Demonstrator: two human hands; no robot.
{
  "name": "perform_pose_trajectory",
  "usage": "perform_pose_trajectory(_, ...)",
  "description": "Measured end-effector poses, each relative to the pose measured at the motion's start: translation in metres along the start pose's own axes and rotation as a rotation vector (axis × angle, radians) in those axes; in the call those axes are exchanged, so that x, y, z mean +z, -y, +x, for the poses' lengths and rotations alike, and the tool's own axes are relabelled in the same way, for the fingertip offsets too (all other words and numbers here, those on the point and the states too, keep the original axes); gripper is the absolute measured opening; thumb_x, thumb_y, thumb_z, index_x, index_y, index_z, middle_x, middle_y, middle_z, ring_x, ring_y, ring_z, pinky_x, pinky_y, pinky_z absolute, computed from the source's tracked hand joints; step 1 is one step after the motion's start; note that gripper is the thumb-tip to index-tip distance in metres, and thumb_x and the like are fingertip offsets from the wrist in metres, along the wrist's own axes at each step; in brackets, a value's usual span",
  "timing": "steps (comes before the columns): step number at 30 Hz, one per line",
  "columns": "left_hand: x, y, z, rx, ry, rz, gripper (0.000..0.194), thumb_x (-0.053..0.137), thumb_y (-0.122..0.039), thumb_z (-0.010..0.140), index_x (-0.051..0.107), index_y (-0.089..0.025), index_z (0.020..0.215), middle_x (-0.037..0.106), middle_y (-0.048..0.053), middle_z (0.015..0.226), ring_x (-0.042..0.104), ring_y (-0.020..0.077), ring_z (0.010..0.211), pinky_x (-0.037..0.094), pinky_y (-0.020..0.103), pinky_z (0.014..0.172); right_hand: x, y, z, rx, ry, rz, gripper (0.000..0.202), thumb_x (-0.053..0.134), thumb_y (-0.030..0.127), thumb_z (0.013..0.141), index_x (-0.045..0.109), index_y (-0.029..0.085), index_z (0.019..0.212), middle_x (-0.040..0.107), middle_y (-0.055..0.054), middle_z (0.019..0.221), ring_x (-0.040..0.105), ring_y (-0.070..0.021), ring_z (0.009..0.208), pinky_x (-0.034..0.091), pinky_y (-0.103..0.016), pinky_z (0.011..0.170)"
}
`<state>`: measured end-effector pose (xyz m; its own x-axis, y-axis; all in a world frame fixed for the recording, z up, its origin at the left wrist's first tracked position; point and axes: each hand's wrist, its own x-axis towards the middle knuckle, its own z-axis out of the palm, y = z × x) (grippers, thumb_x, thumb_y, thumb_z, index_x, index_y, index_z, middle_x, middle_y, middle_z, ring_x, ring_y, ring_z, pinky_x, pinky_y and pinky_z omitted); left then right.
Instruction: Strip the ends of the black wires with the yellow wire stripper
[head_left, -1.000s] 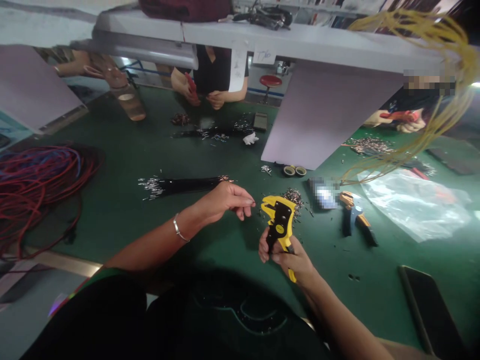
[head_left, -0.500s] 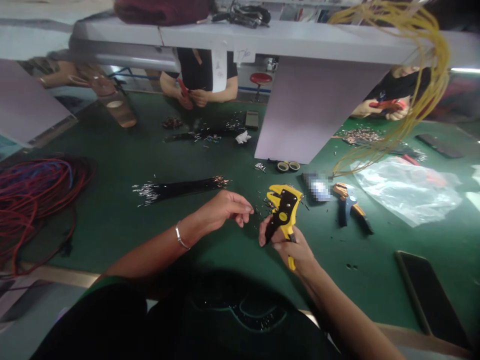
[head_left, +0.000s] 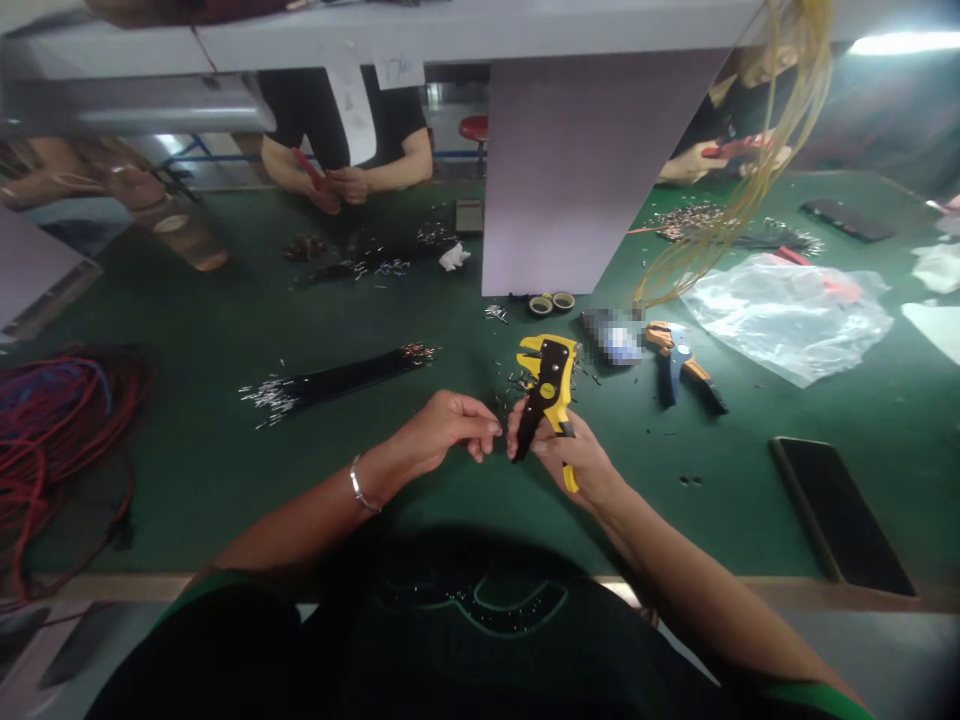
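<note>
My right hand (head_left: 574, 455) is wrapped round the handles of a yellow and black wire stripper (head_left: 549, 385), its jaws pointing up and to the left. Just left of the tool, my left hand (head_left: 463, 425) is closed in a pinch; anything between thumb and fingertips is too small to make out. A bundle of black wires (head_left: 345, 377) lies beyond my left hand, with silvery ends to the left and coppery ends to the right. Small dark scraps (head_left: 517, 382) are scattered behind the stripper's jaws.
Red and blue cable coils (head_left: 67, 450) lie at left. To the right are orange and blue pliers (head_left: 679, 365), a phone (head_left: 840, 515) and a plastic bag (head_left: 787, 310). Tape rolls (head_left: 551, 303) sit by a white divider (head_left: 585, 170). Co-workers' hands (head_left: 337, 187) work across the table.
The whole view has shifted, so table things appear higher and further left. My hands look slightly closer together, the left still pinched and the right still on the wire stripper.
</note>
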<state>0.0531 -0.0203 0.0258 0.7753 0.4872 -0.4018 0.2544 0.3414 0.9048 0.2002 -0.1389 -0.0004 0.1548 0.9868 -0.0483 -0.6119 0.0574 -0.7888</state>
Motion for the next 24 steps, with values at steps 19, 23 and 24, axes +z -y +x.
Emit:
perform_pose_trajectory(19,0.013,0.005,-0.004,0.019,0.045,0.038,0.007,0.068,-0.016,0.066,0.069,-0.010,0.069,0.067,0.003,0.059,0.057,0.0076,0.047,0.045,0.020,0.047,-0.005,-0.011,0.000,0.051,-0.010,-0.009,0.040,0.068,0.011,0.056,0.060,0.016,0.095,0.060,0.000,0.077,0.059,-0.0162,0.063,0.048,-0.033,0.063)
perform_pose_trajectory(23,0.008,0.006,-0.002,0.009,0.055,0.009,0.007,0.067,-0.018,0.068,0.068,-0.011,0.068,0.064,0.001,0.054,0.056,0.0080,0.044,0.042,0.020,0.045,-0.007,-0.011,0.000,0.024,0.011,-0.049,0.038,0.069,0.012,0.057,0.060,0.017,0.094,0.061,0.000,0.080,0.059,-0.0155,0.063,0.047,-0.033,0.064)
perform_pose_trajectory(24,0.007,0.006,-0.001,0.006,0.058,0.004,0.007,0.067,-0.018,0.069,0.069,-0.011,0.068,0.064,0.001,0.053,0.056,0.0080,0.044,0.042,0.020,0.045,-0.007,-0.010,0.000,0.015,0.011,-0.049,0.039,0.069,0.012,0.057,0.060,0.017,0.094,0.062,-0.001,0.081,0.059,-0.0156,0.063,0.047,-0.033,0.064)
